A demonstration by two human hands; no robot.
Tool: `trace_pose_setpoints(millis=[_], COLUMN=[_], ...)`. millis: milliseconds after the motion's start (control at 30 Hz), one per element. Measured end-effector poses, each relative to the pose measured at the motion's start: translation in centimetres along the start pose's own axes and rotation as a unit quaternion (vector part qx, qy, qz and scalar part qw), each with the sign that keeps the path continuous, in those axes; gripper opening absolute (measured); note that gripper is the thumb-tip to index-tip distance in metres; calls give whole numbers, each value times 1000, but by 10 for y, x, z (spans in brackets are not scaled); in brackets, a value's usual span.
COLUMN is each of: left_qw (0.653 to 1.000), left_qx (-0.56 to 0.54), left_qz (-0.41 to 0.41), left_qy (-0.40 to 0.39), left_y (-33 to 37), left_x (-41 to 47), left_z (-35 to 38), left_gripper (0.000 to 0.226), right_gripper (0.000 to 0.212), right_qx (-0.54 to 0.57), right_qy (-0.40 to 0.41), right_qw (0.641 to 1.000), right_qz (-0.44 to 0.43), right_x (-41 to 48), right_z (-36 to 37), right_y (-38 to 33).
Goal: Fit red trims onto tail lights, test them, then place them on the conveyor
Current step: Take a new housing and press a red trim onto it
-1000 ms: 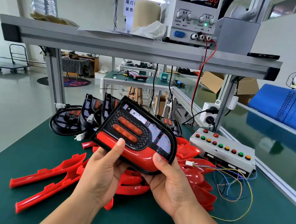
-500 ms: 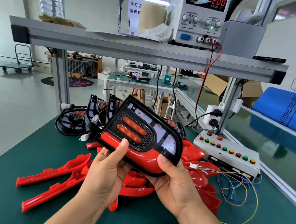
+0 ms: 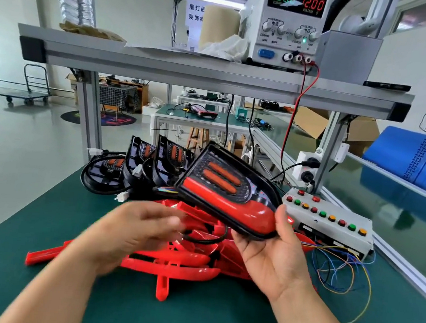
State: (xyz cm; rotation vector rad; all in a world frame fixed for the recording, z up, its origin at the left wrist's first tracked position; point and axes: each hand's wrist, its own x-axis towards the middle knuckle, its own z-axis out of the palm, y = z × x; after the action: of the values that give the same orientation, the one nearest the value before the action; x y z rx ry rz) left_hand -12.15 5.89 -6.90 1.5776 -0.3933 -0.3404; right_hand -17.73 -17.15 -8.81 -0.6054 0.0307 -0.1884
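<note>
A green tabletop (image 3: 15, 259) is seen beneath a metal shelf (image 3: 215, 75). The tail light (image 3: 230, 189) is gripped at its near end by the right hand (image 3: 272, 261), thumb on top, and held tilted above the pile of red trims (image 3: 170, 266). The left hand (image 3: 132, 231) is blurred over that pile; its grip cannot be told. Bare tabletop is left along the near edge
</note>
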Motion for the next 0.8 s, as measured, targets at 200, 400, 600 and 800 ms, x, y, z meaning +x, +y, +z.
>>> trace_pose_setpoints(millis=[200,400,600,800], left_qw=[892,818,853,870], left_qx=[361,502,466,428], left_qz=[-42,-187,-209,-148], left_qy=[269,211,104,194], left_y=[-22,-39,-35,-36], left_x=[12,19,1,4], left_z=[-61,-83,-91,-90], left_gripper=[17,40,20,20], right_gripper=[50,62,65,64], right_qx=[14,-32,-76,-97], right_qy=[32,28,20,5], right_qw=[999,999,996,994], right_qz=[-13,29,49,54], right_x=[2,0,1,2], right_z=[-5,-2,-6,-9], right_y=[-4,7,12,15])
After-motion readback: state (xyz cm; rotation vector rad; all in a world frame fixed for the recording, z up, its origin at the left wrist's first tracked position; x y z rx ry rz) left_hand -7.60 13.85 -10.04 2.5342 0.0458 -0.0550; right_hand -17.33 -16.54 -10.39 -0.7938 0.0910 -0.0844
